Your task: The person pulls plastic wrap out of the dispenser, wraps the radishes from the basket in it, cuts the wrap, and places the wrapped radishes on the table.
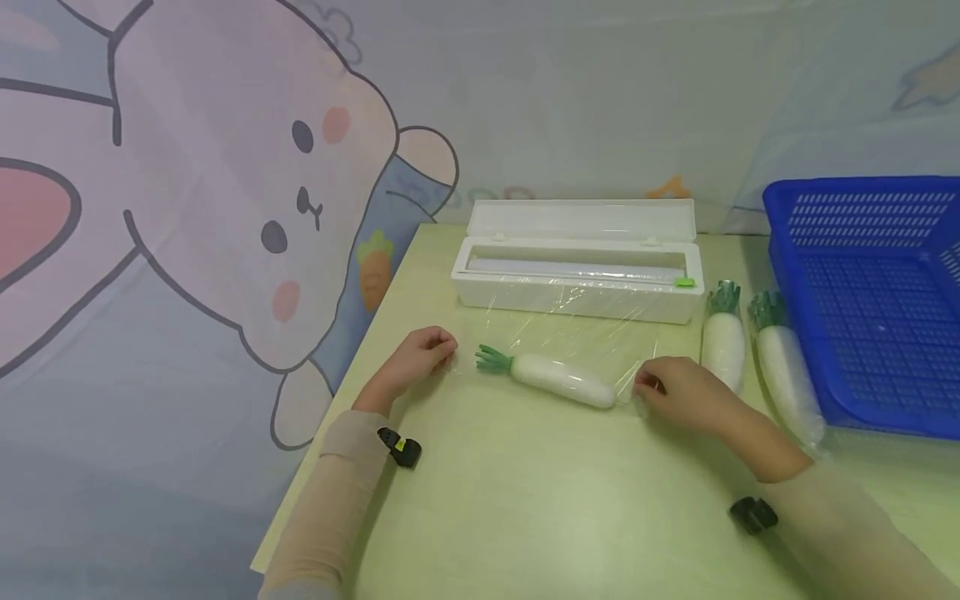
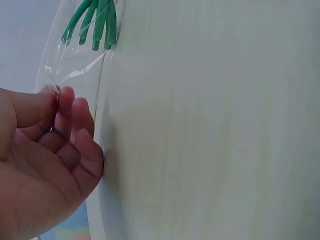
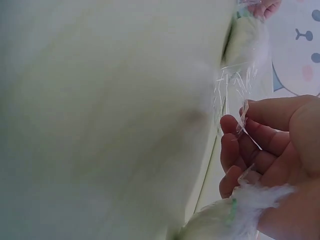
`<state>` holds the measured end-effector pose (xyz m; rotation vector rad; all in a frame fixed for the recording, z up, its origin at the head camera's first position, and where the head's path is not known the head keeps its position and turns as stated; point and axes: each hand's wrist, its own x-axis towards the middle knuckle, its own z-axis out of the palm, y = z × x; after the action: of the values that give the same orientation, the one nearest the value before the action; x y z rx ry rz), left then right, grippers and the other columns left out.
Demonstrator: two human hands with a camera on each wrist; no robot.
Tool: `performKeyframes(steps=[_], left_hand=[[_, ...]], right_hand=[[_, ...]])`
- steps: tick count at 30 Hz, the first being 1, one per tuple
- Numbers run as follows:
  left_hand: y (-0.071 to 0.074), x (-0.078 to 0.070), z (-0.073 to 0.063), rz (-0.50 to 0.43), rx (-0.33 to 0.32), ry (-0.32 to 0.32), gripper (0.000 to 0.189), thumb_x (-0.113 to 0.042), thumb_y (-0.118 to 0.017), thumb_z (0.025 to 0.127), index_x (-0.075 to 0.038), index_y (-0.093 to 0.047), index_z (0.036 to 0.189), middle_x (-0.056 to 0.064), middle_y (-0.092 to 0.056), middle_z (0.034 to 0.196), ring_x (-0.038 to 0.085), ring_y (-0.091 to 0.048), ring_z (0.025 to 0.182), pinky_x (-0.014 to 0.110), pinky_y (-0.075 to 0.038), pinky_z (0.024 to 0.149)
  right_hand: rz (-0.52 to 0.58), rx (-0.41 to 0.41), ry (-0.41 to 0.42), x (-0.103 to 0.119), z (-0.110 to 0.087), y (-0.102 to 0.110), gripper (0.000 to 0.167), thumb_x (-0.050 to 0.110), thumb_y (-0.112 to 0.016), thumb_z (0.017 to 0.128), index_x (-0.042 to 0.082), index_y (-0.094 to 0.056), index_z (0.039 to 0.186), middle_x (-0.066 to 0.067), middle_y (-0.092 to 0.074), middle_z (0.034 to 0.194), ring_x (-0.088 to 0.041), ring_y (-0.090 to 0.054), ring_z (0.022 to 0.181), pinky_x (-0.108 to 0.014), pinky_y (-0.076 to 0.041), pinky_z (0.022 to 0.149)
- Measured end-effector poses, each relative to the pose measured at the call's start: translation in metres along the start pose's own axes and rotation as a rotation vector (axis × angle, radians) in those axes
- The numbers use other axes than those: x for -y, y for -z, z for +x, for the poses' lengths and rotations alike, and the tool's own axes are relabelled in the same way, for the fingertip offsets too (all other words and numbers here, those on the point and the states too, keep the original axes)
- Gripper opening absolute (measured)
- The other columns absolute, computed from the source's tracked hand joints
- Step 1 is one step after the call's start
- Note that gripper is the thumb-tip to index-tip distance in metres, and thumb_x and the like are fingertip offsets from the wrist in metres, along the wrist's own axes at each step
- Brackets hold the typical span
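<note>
A white radish (image 1: 562, 381) with green leaf stubs lies on the table, its leafy end toward my left hand. Clear cling film (image 1: 555, 329) spreads from the white film box (image 1: 573, 302) toward me and around the radish. My left hand (image 1: 417, 360) pinches the film's left corner between thumb and forefinger, just beyond the leaves (image 2: 100, 25). On the other side, my right hand (image 1: 686, 393) pinches the right corner near the radish's blunt tip. Gathered film (image 3: 242, 117) shows between the right thumb and fingertips. The film's exact edges are hard to make out.
The box's lid (image 1: 581, 220) stands raised, with a green slider (image 1: 685, 282) at its right end. Two more radishes, one upright-lying (image 1: 724, 346) and one slanted (image 1: 787, 379) in film, rest beside a blue plastic basket (image 1: 795, 333). The table's left edge runs near my left arm.
</note>
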<state>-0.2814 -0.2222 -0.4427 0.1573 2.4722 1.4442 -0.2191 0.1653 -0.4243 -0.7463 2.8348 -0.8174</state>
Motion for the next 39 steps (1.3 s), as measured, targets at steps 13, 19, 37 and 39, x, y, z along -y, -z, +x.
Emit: performKeyframes(steps=[13, 19, 37, 39], left_hand=[[-0.011, -0.011, 0.012, 0.361, 0.002, -0.019, 0.017, -0.013, -0.054, 0.099, -0.001, -0.064, 0.102, 0.011, -0.062, 0.096, 0.021, -0.052, 0.087, 0.034, -0.044, 0.079], [-0.009, -0.012, 0.005, 0.287, 0.024, -0.013, 0.02, -0.017, -0.057, 0.098, -0.002, -0.068, 0.104, 0.011, -0.064, 0.097, 0.02, -0.054, 0.085, 0.033, -0.046, 0.076], [-0.004, -0.018, -0.021, 0.214, -0.148, -0.149, 0.033, -0.022, -0.05, 0.102, 0.0, -0.058, 0.126, 0.016, -0.059, 0.117, 0.029, -0.056, 0.1, 0.04, -0.046, 0.082], [-0.005, -0.025, -0.026, 0.243, -0.21, -0.256, 0.031, -0.019, -0.051, 0.101, 0.002, -0.058, 0.123, 0.017, -0.058, 0.118, 0.031, -0.055, 0.102, 0.042, -0.044, 0.083]], right_hand=[[-0.035, 0.101, 0.006, -0.006, 0.012, -0.003, 0.013, 0.012, -0.061, 0.09, 0.01, -0.064, 0.077, 0.005, -0.056, 0.07, -0.01, -0.047, 0.064, -0.029, -0.04, 0.061], [-0.038, 0.103, 0.009, -0.005, 0.013, -0.005, 0.011, 0.012, -0.063, 0.089, 0.011, -0.065, 0.078, 0.005, -0.057, 0.072, -0.011, -0.048, 0.066, -0.029, -0.041, 0.062], [-0.021, 0.028, -0.025, 0.005, -0.001, 0.014, 0.014, 0.013, -0.063, 0.091, 0.001, -0.069, 0.094, -0.003, -0.066, 0.083, -0.017, -0.059, 0.075, -0.037, -0.049, 0.068], [-0.031, -0.017, -0.01, 0.011, -0.003, 0.019, 0.016, 0.013, -0.062, 0.091, 0.0, -0.068, 0.098, -0.006, -0.067, 0.087, -0.02, -0.061, 0.078, -0.039, -0.05, 0.07]])
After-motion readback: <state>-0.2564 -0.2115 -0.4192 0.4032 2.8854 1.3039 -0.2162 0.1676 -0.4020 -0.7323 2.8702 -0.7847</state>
